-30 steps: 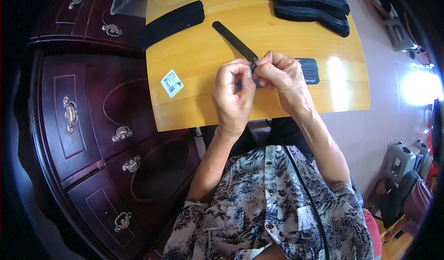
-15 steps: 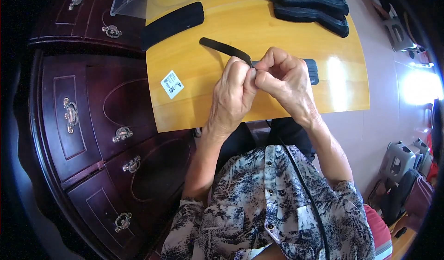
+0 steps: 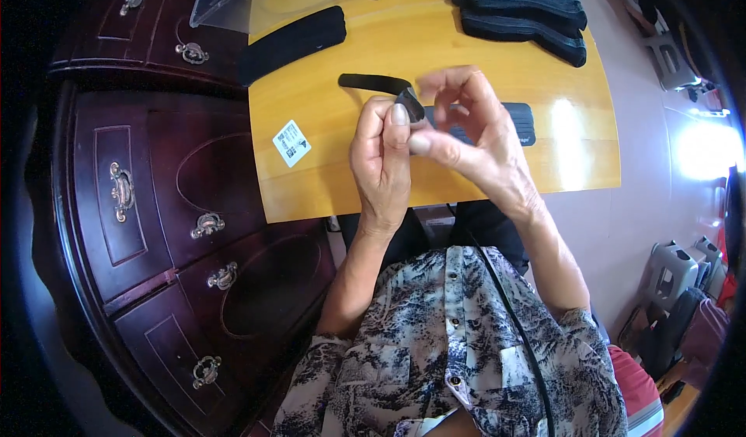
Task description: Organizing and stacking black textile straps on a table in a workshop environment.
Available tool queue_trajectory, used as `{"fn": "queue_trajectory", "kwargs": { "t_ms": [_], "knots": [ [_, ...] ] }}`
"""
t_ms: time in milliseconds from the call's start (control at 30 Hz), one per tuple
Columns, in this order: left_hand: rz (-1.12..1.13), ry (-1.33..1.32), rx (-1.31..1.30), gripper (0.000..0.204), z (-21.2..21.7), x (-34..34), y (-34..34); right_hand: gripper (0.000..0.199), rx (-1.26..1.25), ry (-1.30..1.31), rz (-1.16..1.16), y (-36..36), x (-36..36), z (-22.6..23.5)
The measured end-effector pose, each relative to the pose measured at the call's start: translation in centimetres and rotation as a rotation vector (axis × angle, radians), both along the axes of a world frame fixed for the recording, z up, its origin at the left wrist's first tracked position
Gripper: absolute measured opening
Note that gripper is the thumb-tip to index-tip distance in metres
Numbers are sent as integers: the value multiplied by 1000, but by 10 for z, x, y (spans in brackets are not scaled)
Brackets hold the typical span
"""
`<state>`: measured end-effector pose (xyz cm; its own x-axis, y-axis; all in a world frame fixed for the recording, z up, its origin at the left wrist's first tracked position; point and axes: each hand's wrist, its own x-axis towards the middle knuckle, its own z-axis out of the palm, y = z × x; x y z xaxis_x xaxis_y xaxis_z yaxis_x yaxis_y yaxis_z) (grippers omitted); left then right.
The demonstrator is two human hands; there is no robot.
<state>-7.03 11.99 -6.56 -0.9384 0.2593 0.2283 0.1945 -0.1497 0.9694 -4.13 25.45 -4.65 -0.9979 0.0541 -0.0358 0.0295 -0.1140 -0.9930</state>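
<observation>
Pinched between left thumb and fingers, the black strap point(image 3: 378, 85) is held by its near end just above the yellow board point(image 3: 373, 165), its free length jutting left and level. The left hand point(image 3: 382, 161) stands upright with fingertips up, closed on that end. The right hand point(image 3: 474, 138) is beside it, fingers curled and loosely spread, blurred; I cannot tell whether its fingertips grip the strap end or only hover at it.

As a judgement, the work on this strap looks mid-way: its end is being handled, not laid down. A stack of like black pieces point(image 3: 521, 9) lies at the board's far right, one long black pad point(image 3: 291, 42) at the far left, another flat piece point(image 3: 517, 122) under the right hand; which are finished cannot be told. A white sticker point(image 3: 291, 142) sits near the board's left edge. Dark drawers point(image 3: 155, 196) stand to the left.
</observation>
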Motion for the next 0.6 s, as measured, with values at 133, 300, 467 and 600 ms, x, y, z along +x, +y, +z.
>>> {"fn": "queue_trajectory", "kwargs": {
  "t_ms": [133,300,467,600],
  "knots": [
    [-4,20,68,23,0,0,11,42,319,250,-90,-5,-2,-1],
    [-24,102,109,14,6,-1,15,33,208,251,-225,-15,-4,1],
    [46,160,71,14,8,-1,17,39,-332,-122,-106,-9,-6,13],
    [-15,327,-17,10,7,6,3,45,-450,84,-373,-1,-30,9]
  ]
}}
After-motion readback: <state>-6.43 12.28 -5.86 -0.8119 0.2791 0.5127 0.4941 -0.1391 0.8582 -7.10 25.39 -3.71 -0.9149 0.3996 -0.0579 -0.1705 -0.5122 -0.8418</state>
